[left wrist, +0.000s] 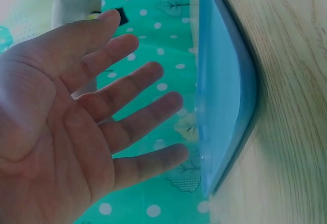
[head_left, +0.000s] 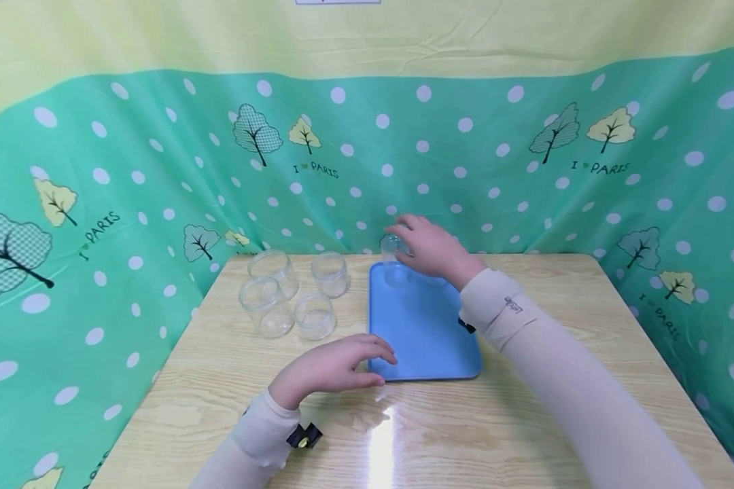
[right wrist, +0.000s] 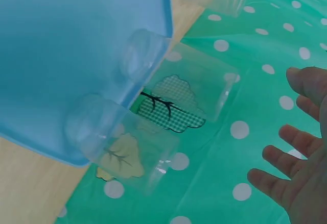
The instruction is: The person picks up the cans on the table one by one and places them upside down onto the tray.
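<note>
A blue tray [head_left: 425,333] lies on the table. Two clear plastic jars stand at its far end. The left jar [head_left: 394,272] shows beside my right hand [head_left: 434,248], and the other jar [right wrist: 135,155] is mostly hidden behind that hand in the head view. In the right wrist view the right hand's fingers are spread and apart from both jars, with nothing held. My left hand [head_left: 342,367] hovers by the tray's near left corner, fingers extended and palm bare in the left wrist view.
Left of the tray stand several more clear jars: a tall one [head_left: 266,309], a short one [head_left: 315,318], one at the back [head_left: 330,275] and a wide one [head_left: 275,268]. A green dotted curtain [head_left: 404,156] hangs directly behind the wooden table [head_left: 220,394].
</note>
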`<state>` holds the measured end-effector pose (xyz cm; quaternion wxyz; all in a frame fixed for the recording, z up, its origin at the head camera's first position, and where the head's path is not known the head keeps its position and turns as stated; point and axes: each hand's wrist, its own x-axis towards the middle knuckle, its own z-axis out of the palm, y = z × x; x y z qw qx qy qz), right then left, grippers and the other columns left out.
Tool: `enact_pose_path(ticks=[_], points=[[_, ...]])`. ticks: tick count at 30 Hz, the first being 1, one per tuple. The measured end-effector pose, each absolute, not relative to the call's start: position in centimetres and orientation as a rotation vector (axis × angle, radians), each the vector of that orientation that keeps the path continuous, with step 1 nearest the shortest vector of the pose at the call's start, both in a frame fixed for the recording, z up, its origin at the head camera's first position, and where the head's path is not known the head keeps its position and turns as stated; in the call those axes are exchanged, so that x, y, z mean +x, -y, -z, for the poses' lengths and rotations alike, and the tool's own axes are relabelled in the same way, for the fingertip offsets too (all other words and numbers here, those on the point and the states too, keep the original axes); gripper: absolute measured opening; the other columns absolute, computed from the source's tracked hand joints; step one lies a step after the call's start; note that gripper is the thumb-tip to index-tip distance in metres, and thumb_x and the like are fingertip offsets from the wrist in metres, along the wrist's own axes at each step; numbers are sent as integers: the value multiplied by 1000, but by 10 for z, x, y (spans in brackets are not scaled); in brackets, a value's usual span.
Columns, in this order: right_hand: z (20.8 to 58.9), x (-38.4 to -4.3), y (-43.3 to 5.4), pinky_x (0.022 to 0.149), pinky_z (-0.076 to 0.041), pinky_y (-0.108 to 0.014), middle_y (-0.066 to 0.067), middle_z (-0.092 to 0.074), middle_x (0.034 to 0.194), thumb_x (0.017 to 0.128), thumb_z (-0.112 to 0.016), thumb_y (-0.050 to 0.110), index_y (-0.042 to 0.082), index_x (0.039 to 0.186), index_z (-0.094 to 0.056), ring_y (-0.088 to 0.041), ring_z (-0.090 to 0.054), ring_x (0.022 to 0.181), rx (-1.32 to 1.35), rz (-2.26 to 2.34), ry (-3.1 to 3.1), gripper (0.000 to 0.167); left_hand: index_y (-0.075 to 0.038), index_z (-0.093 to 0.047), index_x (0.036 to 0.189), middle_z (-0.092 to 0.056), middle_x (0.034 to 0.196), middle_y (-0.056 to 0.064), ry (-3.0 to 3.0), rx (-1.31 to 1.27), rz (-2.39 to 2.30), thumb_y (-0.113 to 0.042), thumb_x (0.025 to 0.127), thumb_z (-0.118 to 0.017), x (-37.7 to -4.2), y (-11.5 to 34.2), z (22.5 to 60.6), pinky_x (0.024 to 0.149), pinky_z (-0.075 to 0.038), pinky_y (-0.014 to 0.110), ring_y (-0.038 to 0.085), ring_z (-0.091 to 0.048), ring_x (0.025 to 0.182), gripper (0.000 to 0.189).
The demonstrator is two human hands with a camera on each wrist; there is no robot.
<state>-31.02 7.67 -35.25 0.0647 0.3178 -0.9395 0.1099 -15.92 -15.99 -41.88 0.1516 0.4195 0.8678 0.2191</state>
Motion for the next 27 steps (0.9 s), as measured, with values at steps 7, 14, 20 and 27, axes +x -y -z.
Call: enact_pose_path(ticks=[7,14,20,27], points=[[365,-300,-89,111,-47,-52,-11,-44,155,100,-67,30,20,151,-49,-32,-44,141,961,-350,2763,55,-14,-69,129,-61,138,-3,-2491,1215,-636,-27,100,-68,-159,160,419,111,-47,33,14,-55,133,32],[369,-284,-98,110,-47,-53,-12,-46,154,98,-70,29,19,150,-51,-33,-46,139,981,-371,2699,57,-14,-69,129,-62,137,-2,-2498,1245,-643,-28,101,-67,-157,157,419,112,-47,34,15,-55,132,32],[371,-266,-106,111,-46,-55,-12,-47,153,97,-72,28,18,150,-52,-33,-45,141,1009,-382,2622,58,-18,-69,128,-61,137,-5,-2518,1245,-637,-26,100,-69,-156,156,417,112,-47,32,13,-55,132,30],[376,-245,-112,116,-41,-55,-13,-50,149,94,-75,26,16,148,-53,-33,-48,138,1029,-388,2545,59,-20,-69,126,-63,134,-7,-2554,1242,-650,-24,99,-70,-156,157,414,111,-47,31,12,-56,130,28]])
